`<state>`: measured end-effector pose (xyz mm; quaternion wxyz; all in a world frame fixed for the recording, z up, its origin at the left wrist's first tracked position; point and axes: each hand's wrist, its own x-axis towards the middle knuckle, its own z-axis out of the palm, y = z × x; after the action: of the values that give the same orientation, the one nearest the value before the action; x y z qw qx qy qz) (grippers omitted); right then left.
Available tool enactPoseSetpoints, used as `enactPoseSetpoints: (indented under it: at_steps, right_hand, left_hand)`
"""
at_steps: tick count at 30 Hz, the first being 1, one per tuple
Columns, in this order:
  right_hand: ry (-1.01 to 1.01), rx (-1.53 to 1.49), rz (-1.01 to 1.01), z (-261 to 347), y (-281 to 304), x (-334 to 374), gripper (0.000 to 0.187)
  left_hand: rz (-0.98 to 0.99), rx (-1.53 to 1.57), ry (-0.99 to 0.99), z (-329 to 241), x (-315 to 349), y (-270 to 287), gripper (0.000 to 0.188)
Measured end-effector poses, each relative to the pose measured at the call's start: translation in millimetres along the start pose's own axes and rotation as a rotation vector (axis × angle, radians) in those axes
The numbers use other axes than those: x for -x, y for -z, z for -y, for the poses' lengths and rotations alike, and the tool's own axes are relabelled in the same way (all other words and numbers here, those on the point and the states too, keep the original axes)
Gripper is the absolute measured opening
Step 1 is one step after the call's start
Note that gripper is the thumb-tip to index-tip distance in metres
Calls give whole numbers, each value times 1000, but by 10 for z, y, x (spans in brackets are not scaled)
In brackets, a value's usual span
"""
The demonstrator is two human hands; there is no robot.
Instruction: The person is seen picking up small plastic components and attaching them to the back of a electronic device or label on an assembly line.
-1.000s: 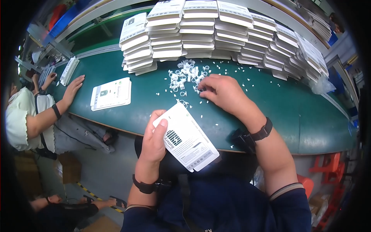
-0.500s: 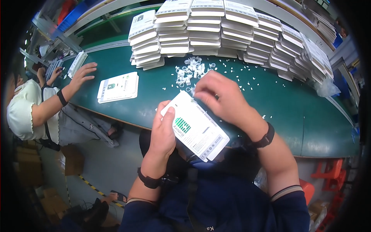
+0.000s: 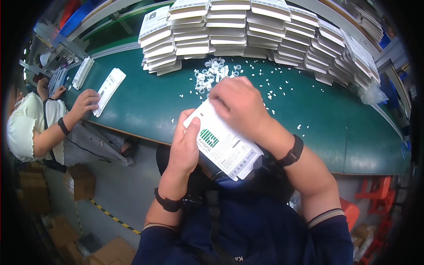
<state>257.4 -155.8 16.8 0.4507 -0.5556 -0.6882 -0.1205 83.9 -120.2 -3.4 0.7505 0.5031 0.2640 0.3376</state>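
**Box lifted to the chest, both hands on it**

We now hold the white flat box [image 3: 223, 145] off the green desk, near its front edge. A second ago our right hand [image 3: 240, 106] was among the small white clips [image 3: 212, 73]; it has come back and presses the box's top end, while our left hand [image 3: 185, 145] grips its side

The left hand [image 3: 185, 145] gripped the white flat box [image 3: 225, 145] by its left edge; the right hand [image 3: 238, 104] pressed on its far end. Beyond them lay small white plastic bits [image 3: 212, 73] and stacked boxes [image 3: 247, 26].
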Motion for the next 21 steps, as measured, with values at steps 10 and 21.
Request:
enactPoseSetpoints:
  at_steps: [10, 21]
  right_hand:
    - [-255, 43, 239, -237, 272, -46, 11]
    - [-107, -155, 229, 191, 21, 32, 7]
  left_hand:
    - [-52, 121, 34, -48, 30, 15, 22]
    - [-11, 63, -1, 12, -15, 39, 21]
